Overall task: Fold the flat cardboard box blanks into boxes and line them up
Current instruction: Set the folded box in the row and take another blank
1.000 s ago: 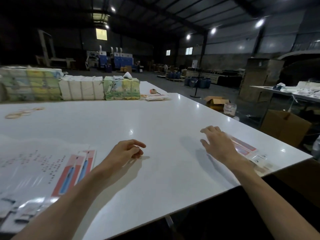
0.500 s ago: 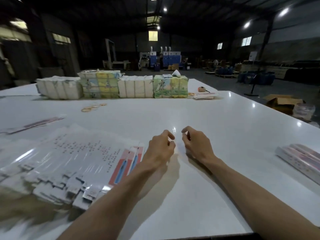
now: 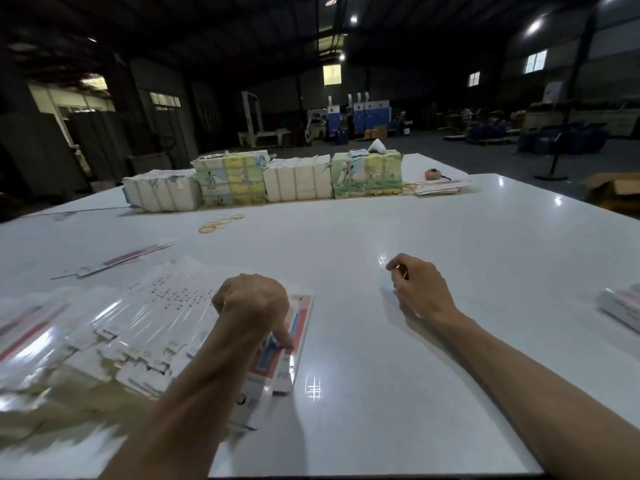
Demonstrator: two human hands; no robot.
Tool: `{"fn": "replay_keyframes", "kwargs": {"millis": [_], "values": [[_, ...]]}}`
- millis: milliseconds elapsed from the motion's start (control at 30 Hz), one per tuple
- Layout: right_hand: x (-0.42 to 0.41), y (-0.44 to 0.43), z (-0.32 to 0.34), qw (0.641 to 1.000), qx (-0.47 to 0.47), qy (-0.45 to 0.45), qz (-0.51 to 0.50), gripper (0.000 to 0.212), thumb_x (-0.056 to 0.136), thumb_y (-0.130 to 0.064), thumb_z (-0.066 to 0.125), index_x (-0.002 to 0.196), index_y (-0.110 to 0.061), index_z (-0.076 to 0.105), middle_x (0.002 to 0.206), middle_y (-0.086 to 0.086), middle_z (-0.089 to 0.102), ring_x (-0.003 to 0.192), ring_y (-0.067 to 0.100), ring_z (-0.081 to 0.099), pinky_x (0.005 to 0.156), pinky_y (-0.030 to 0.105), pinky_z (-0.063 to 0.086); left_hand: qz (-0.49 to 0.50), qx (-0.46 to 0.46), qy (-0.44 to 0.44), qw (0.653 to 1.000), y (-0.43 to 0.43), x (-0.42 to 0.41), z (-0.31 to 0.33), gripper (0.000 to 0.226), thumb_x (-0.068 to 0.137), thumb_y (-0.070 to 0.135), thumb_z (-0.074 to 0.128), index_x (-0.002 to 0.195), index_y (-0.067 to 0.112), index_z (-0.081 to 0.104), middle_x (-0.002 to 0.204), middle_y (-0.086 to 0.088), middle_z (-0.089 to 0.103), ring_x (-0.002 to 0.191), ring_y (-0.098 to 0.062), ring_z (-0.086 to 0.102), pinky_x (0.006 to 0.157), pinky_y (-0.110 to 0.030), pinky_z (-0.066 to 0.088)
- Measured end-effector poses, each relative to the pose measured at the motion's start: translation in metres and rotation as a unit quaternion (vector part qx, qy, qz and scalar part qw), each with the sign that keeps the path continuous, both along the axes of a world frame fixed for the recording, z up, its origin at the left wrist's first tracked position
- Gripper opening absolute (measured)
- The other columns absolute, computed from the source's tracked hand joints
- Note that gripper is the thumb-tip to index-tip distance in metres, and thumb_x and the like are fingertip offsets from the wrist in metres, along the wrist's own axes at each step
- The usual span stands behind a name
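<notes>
A spread pile of flat box blanks (image 3: pixel 138 323), white with a clear film sheet over part of it, lies at the near left of the white table (image 3: pixel 398 393). Its rightmost blank (image 3: pixel 302 315) shows a red and blue print. My left hand (image 3: pixel 252 306) sits curled on that blank with the thumb pressed onto it; the fingers are hidden under the hand. My right hand (image 3: pixel 419 289) rests loosely curled on the bare table to the right and holds nothing. A few red and white boxes or blanks (image 3: pixel 623 306), blurred, lie at the right edge.
One loose blank (image 3: pixel 131 258) lies left of centre. Several rubber bands (image 3: pixel 220 223) are scattered beyond it. A row of wrapped bundles (image 3: pixel 298 181) stands across the far side, with a tape roll (image 3: pixel 433 174) and more flat blanks (image 3: pixel 440 187) beside it.
The view swung left from the table's right edge. My left hand moved from the bare table onto the pile of blanks. My right hand left the stack at the right and rests mid-table.
</notes>
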State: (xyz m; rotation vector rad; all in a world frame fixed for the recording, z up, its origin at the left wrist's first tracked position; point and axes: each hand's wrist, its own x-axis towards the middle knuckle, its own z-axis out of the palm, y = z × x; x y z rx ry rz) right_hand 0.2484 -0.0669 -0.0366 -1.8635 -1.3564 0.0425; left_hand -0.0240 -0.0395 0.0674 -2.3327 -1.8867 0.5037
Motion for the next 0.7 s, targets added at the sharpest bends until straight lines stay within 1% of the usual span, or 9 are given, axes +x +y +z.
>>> {"fn": "replay_keyframes", "kwargs": {"millis": [167,233,267,333,433,500,533,600,700], "values": [[-0.002,-0.003,0.001,1.0,0.007,0.012,0.017,0.02,0.098,-0.015,0.052,0.102,-0.024,0.07,0.078,-0.006,0.069,0.077,0.02,0.073,0.079,0.042,0.058,-0.003,-0.006,-0.007,1.0,0.009,-0.006,-0.005,0.078,0.07,0.074,0.083,0.115,0.016,0.056,0.106,0.0,0.068,0.095,-0.019,0.065,0.074,-0.034,0.047],[-0.002,-0.003,0.0,1.0,0.007,0.013,0.021,0.02,0.097,-0.015,0.053,0.1,-0.026,0.07,0.076,-0.005,0.069,0.076,0.019,0.073,0.079,0.043,0.059,0.001,-0.024,-0.045,0.999,0.013,-0.012,-0.003,0.079,0.067,0.071,0.086,0.111,0.015,0.052,0.101,0.001,0.065,0.096,-0.019,0.068,0.076,-0.033,0.051],[-0.003,-0.003,0.0,1.0,0.007,0.012,0.022,0.02,0.097,-0.015,0.053,0.099,-0.027,0.07,0.075,-0.006,0.069,0.074,0.017,0.073,0.079,0.042,0.059,0.0,-0.03,-0.084,0.996,0.016,-0.014,-0.002,0.076,0.069,0.065,0.089,0.11,0.013,0.051,0.097,0.002,0.065,0.093,-0.017,0.069,0.073,-0.031,0.053],[-0.003,-0.003,0.0,0.999,0.012,0.017,0.028,0.02,0.097,-0.016,0.054,0.097,-0.028,0.07,0.073,-0.007,0.068,0.07,0.011,0.072,0.078,0.041,0.059,-0.026,-0.038,-0.168,0.985,0.025,-0.015,0.0,0.056,0.081,0.048,0.086,0.111,0.012,0.057,0.092,0.002,0.068,0.082,-0.015,0.07,0.062,-0.027,0.051],[-0.005,-0.002,0.001,0.999,0.012,0.022,0.033,0.021,0.098,-0.017,0.054,0.096,-0.03,0.069,0.073,-0.007,0.069,0.069,0.009,0.071,0.077,0.038,0.058,-0.085,-0.05,-0.268,0.958,0.038,0.001,0.005,0.027,0.097,0.028,0.067,0.118,0.013,0.06,0.103,-0.003,0.07,0.087,-0.018,0.07,0.065,-0.028,0.054],[-0.006,-0.001,0.002,0.999,0.02,0.023,0.032,0.021,0.099,-0.018,0.054,0.096,-0.033,0.069,0.074,-0.007,0.07,0.068,0.009,0.069,0.073,0.036,0.055,-0.095,-0.113,-0.389,0.909,0.045,0.018,0.006,0.025,0.101,0.022,0.061,0.122,0.011,0.056,0.105,-0.007,0.07,0.083,-0.021,0.075,0.061,-0.03,0.06],[-0.006,-0.002,0.002,0.999,0.028,0.026,0.034,0.021,0.1,-0.018,0.054,0.096,-0.033,0.068,0.073,-0.006,0.069,0.065,0.008,0.067,0.071,0.035,0.054,-0.092,-0.165,-0.46,0.868,0.047,0.029,0.004,0.028,0.102,0.021,0.06,0.126,0.008,0.054,0.107,-0.011,0.072,0.081,-0.023,0.078,0.062,-0.032,0.063],[-0.007,-0.003,0.004,0.997,0.056,0.027,0.04,0.019,0.102,-0.017,0.055,0.1,-0.028,0.07,0.075,-0.006,0.068,0.066,0.012,0.064,0.07,0.036,0.053,-0.083,-0.275,-0.566,0.773,0.05,0.051,-0.005,0.035,0.104,0.021,0.06,0.134,0.005,0.052,0.11,-0.015,0.077,0.088,-0.029,0.08,0.071,-0.039,0.066],[-0.004,-0.005,0.009,0.993,0.109,0.019,0.034,0.018,0.105,-0.012,0.054,0.11,-0.017,0.07,0.082,-0.008,0.067,0.071,0.012,0.063,0.072,0.036,0.055,-0.072,-0.401,-0.645,0.646,0.046,0.079,-0.036,0.042,0.103,0.023,0.061,0.14,0.007,0.05,0.12,-0.015,0.076,0.106,-0.037,0.076,0.082,-0.045,0.064]]}}
